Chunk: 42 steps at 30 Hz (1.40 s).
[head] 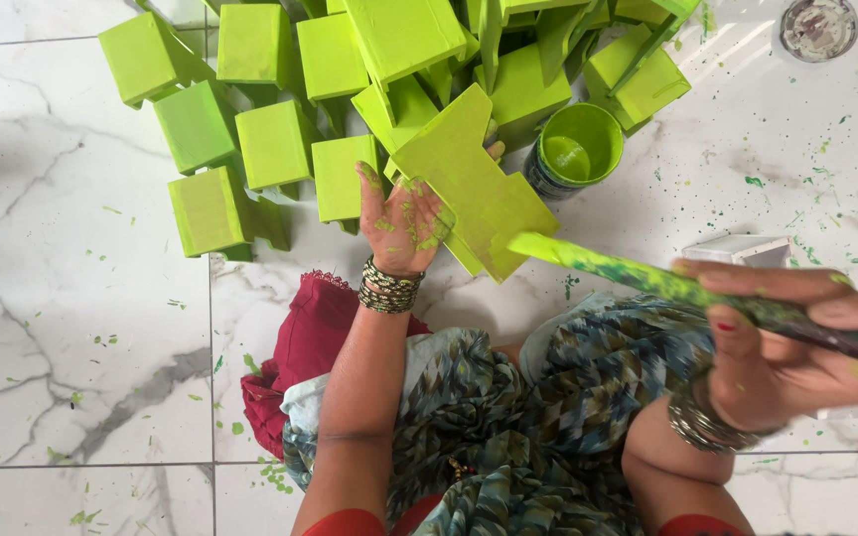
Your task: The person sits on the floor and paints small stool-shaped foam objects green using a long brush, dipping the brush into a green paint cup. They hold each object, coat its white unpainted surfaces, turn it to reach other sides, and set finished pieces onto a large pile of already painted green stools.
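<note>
Left hand [404,220] — fingers curled under green T-shaped board [474,189], holding it above floor | Right hand [796,342] — pinching paint-coated brush [687,290] (tip beside board) | Paint can [576,149] just beyond board.

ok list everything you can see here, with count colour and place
painted piece: one, lime green, stepped flat shape, held in the left hand at centre
painted blocks: a dozen or more, exact count unclear, lime green, heaped on the floor along the top
paint tub: one, open, green paint inside, right of the held piece
brush: one, paint-covered handle, tip green, in the right hand
round lid or tin: one, grey, top right corner
white flat thing: one, behind the brush, kind unclear
floor: white marble tiles, green splatter
bangles: stacks on both wrists, metallic
left hand: paint-smeared, grips the piece
right hand: grips the brush
</note>
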Each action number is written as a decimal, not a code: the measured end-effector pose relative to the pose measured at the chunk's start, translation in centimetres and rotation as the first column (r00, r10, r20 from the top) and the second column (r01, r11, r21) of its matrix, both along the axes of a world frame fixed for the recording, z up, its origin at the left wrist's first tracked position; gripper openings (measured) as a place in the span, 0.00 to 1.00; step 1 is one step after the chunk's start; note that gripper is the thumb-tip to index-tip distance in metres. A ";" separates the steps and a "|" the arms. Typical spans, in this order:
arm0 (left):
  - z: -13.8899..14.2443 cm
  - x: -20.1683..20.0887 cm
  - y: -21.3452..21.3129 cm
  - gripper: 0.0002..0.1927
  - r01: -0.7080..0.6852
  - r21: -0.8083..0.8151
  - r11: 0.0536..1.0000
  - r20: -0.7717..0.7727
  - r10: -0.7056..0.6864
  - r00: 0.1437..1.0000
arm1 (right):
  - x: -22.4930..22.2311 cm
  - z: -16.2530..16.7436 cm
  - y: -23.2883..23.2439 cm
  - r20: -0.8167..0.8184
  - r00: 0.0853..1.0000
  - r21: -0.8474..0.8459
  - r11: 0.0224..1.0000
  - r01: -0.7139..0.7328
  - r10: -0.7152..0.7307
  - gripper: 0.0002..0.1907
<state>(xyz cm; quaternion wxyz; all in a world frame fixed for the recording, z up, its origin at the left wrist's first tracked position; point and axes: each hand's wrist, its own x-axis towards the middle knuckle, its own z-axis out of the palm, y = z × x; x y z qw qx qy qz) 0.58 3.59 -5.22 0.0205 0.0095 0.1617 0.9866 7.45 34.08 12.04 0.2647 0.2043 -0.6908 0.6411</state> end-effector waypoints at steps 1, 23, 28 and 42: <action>0.0 0.0 0.1 0.48 0.001 -0.001 1.000 -0.007 -0.001 1.000 | -0.5 -0.4 -0.6 -0.029 1.000 -0.011 1.000 -0.001 0.001 0.26; 0.5 0.0 -0.3 0.51 -0.006 -0.072 0.997 0.017 0.007 1.000 | 2.0 -1.7 -1.8 -0.009 0.988 -0.030 0.987 -0.155 0.155 0.21; 1.2 -0.1 -0.2 0.50 -0.042 -0.015 0.999 0.071 0.043 0.997 | 1.2 -0.4 1.4 -0.044 0.973 0.125 0.968 -0.219 0.226 0.21; 1.5 -0.1 -0.4 0.47 -0.119 0.021 0.993 0.248 0.111 0.963 | -0.8 -0.2 3.0 -0.118 0.984 0.198 0.974 -0.108 0.134 0.17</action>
